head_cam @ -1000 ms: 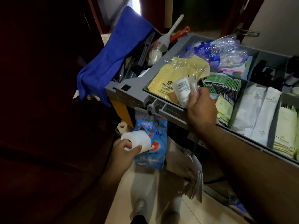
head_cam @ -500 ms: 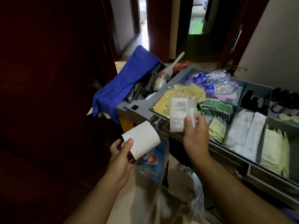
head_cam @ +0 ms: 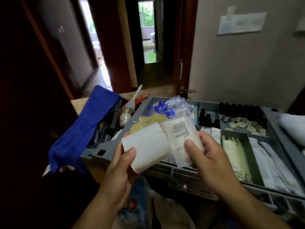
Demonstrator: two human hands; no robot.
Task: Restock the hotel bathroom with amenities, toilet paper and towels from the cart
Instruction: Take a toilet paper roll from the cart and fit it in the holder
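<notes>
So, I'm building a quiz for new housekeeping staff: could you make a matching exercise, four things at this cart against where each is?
1 toilet roll
2 white packet
3 blue cloth
4 dark bottles

A draped over the end of the cart
B in the right hand
C in a rear compartment
D in the left hand

Pairs: 1-D, 2-B, 3-A, 4-C
</notes>
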